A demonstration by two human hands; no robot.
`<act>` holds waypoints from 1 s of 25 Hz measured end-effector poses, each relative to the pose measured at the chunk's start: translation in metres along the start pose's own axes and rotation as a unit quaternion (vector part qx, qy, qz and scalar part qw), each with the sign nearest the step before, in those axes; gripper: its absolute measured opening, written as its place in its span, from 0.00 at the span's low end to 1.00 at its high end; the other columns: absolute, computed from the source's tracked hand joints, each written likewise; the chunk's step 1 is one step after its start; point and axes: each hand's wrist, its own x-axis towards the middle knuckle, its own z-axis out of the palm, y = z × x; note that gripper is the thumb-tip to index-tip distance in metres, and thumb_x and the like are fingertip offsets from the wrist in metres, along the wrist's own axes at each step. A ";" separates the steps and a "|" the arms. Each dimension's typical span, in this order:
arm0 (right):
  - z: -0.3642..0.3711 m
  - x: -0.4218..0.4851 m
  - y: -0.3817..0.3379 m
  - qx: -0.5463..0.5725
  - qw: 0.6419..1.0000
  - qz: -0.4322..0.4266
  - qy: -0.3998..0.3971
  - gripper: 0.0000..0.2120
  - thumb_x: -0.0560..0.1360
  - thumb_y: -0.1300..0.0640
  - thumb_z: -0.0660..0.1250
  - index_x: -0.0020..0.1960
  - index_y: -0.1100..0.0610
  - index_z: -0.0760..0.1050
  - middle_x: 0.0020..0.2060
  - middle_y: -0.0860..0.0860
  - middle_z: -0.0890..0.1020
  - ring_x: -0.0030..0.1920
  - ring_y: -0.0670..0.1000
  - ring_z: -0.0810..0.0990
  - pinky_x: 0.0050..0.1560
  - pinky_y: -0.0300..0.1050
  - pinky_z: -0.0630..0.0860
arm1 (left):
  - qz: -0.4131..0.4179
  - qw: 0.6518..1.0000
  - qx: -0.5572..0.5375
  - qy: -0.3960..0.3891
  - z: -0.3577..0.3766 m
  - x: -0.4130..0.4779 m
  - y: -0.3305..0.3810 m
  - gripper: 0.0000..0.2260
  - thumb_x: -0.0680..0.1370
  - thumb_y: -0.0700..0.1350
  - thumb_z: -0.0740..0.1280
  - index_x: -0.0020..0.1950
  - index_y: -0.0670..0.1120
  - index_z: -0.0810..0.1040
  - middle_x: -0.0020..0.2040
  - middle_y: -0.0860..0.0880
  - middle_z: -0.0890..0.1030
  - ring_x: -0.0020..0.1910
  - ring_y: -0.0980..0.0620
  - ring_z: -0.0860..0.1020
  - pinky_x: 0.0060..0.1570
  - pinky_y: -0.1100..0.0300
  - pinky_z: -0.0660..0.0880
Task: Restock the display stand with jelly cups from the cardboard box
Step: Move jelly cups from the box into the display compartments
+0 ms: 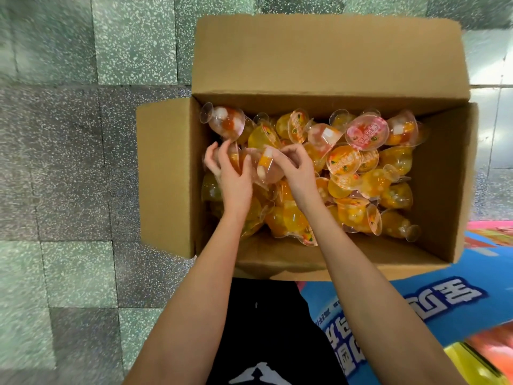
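An open cardboard box [166, 176] stands on the floor below me, holding several jelly cups in orange, yellow and pink, such as a pink-lidded cup [366, 132]. Both hands reach into its left half. My left hand [230, 173] curls its fingers round jelly cups [236, 157] at the box's left wall. My right hand [294, 170] pinches a pinkish jelly cup with orange fruit [268, 166] that lies between the two hands. A stemmed pink cup [224, 120] lies just beyond my left hand.
The box's far flap [327, 51] stands open, and the left flap [163, 134] folds outward. A blue printed panel of the display stand [433, 307] lies at lower right, partly under the box. Speckled grey floor tiles [69, 162] fill the left side.
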 end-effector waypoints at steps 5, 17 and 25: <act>-0.011 0.000 0.001 0.138 0.986 0.085 -0.046 0.13 0.79 0.49 0.64 0.60 0.53 0.78 0.60 0.54 0.79 0.61 0.54 0.77 0.60 0.54 0.78 | -0.025 0.999 -0.032 -0.025 -0.004 -0.002 0.010 0.23 0.78 0.44 0.71 0.71 0.47 0.68 0.73 0.47 0.57 0.63 0.56 0.66 0.49 0.84 0.65; -0.041 -0.131 -0.057 0.031 0.992 -0.124 -0.003 0.10 0.76 0.56 0.70 0.57 0.55 0.82 0.54 0.47 0.83 0.56 0.42 0.79 0.55 0.35 0.75 | 0.007 0.990 -0.092 -0.108 -0.034 -0.078 0.061 0.18 0.77 0.61 0.65 0.65 0.60 0.68 0.70 0.50 0.60 0.69 0.54 0.67 0.70 0.45 0.68; -0.041 -0.252 -0.059 0.206 0.941 -0.145 0.227 0.13 0.68 0.44 0.71 0.50 0.48 0.84 0.54 0.50 0.83 0.60 0.54 0.78 0.61 0.56 0.72 | 0.106 0.952 -0.038 -0.284 -0.066 -0.134 0.110 0.19 0.76 0.58 0.69 0.65 0.56 0.70 0.71 0.47 0.60 0.70 0.49 0.65 0.72 0.50 0.64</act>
